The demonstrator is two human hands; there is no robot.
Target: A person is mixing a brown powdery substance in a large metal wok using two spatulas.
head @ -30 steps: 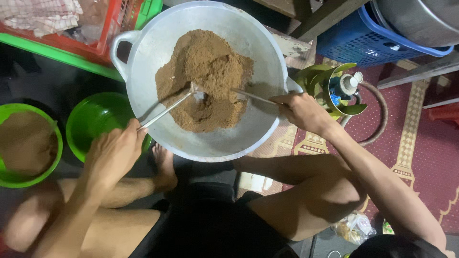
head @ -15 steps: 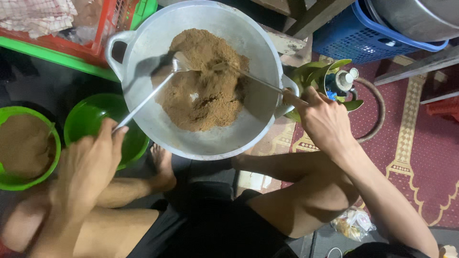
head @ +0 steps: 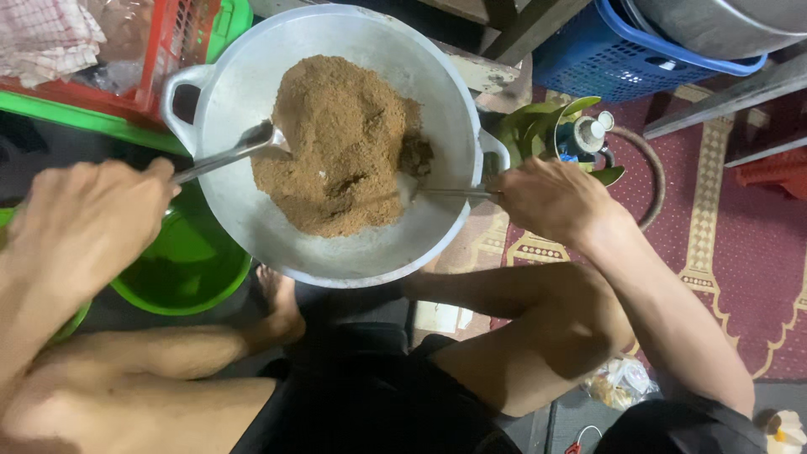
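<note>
1. Left hand (head: 80, 227): closed around the handle of a metal spoon (head: 244, 147), outside the pan's left rim. Spoon bowl sits at the left edge of the brown powder.
2. Right hand (head: 555, 202): closed on the handle of a second spoon (head: 437, 192), just outside the pan's right rim, beside the right handle. Spoon tip is buried in the right side of the pile; bowl mostly hidden.
3. Pan (head: 252, 227): round, silver, two loop handles, on the floor in front of the crossed legs. Bare metal shows along its near and left walls.
4. Brown powder (head: 336, 143): heaped in the pan, centre to far side; darker clump at the right edge near the second spoon.
5. Green bowl (head: 181, 269): on the floor, partly tucked under the pan's near-left rim, between the left hand and the left leg.
6. Red crate (head: 168, 50): far left, behind the pan, checked cloth inside.
7. Blue basket (head: 605, 59): far right, well apart from the pan.
8. Patterned red rug (head: 740, 252): under the right arm.
</note>
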